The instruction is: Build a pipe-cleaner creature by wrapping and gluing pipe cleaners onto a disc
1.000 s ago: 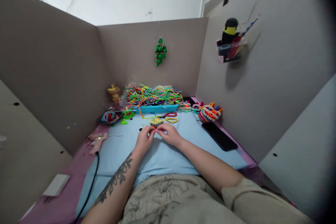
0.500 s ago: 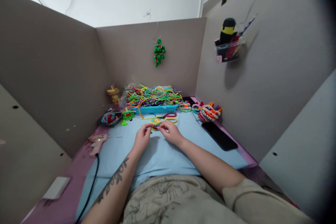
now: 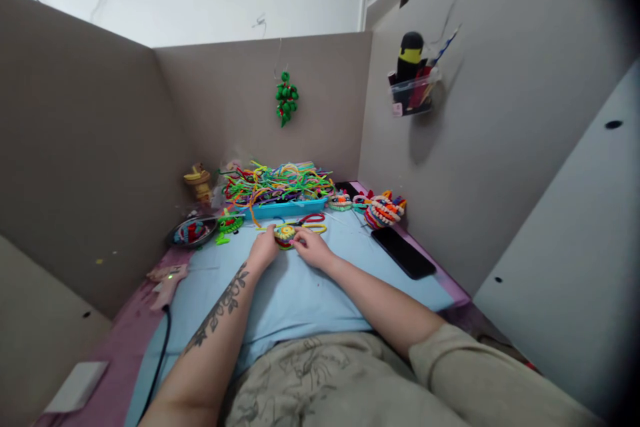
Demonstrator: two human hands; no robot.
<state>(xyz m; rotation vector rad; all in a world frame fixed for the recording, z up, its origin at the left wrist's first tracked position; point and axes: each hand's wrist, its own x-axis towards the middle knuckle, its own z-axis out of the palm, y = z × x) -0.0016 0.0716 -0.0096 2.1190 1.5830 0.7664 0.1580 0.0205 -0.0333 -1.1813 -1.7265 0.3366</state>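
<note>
Between my hands, over the light blue cloth point(image 3: 300, 287), is a small round piece point(image 3: 285, 235) coiled from yellow, teal and red pipe cleaners. My left hand point(image 3: 264, 248) is closed on its left side, thumb and fingers at the edge. On its right side my right hand point(image 3: 311, 247) pinches the edge with thumb and forefinger. The undersides of the fingers and of the piece are hidden. Just behind lie scissors point(image 3: 316, 218) with red and yellow handles, partly covered by the piece and my right hand.
A blue tray point(image 3: 285, 208) heaped with pipe cleaners point(image 3: 280, 181) stands at the back. To the left are a dark bowl point(image 3: 173, 238), a green figure point(image 3: 229, 221) and a pink glue gun point(image 3: 167, 285) with its cord. On the right are a phone point(image 3: 404, 252) and a multicoloured pipe-cleaner figure point(image 3: 385, 211).
My left hand has turned so its back shows more, and the round piece is tilted with more of its coiled face showing. The whole view has shifted, moving everything left.
</note>
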